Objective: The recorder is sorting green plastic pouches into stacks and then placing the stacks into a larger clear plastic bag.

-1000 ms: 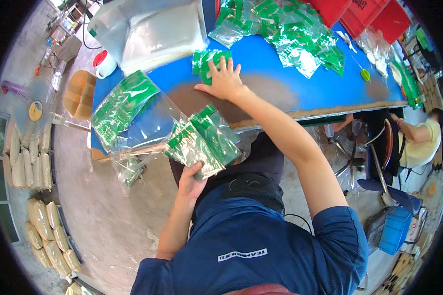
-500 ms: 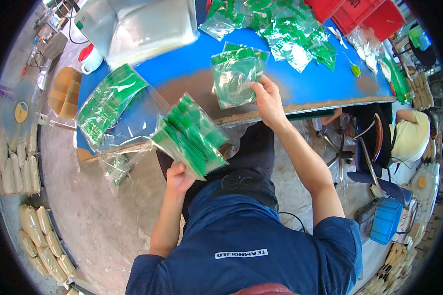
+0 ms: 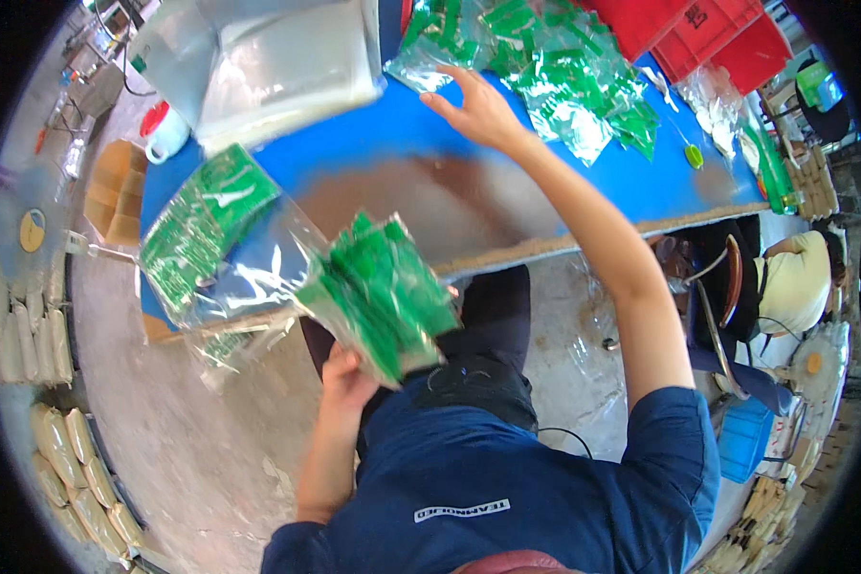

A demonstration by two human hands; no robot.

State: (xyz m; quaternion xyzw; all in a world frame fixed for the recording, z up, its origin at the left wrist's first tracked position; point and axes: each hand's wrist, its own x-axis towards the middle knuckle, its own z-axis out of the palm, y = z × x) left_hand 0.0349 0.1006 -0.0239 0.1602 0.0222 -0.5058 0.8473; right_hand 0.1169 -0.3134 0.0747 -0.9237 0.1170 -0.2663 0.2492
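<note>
Low in front of my body, my left hand (image 3: 347,380) grips the bottom corner of a clear plastic bag holding green packets (image 3: 383,287). These packets stand in a fanned stack. My right hand (image 3: 478,110) stretches over the far part of the table, its fingers apart and nothing in them. Close by is a heap of flat green packets in clear bags (image 3: 569,81). At the table's left lies another clear bag filled with green packets (image 3: 210,220), its loose plastic reaching toward the bag in my left hand.
The blue table (image 3: 354,153) has a worn front edge. A stack of clear plastic bags (image 3: 282,72) sits at the back left beside a white mug (image 3: 165,132). Red crates (image 3: 694,38) stand at the back right. Another person (image 3: 794,282) sits at the right by a blue basket (image 3: 746,440).
My right hand has let go of the green packets it held and moved up toward the heap. My left hand's bag has dropped slightly, with its packets spread wider.
</note>
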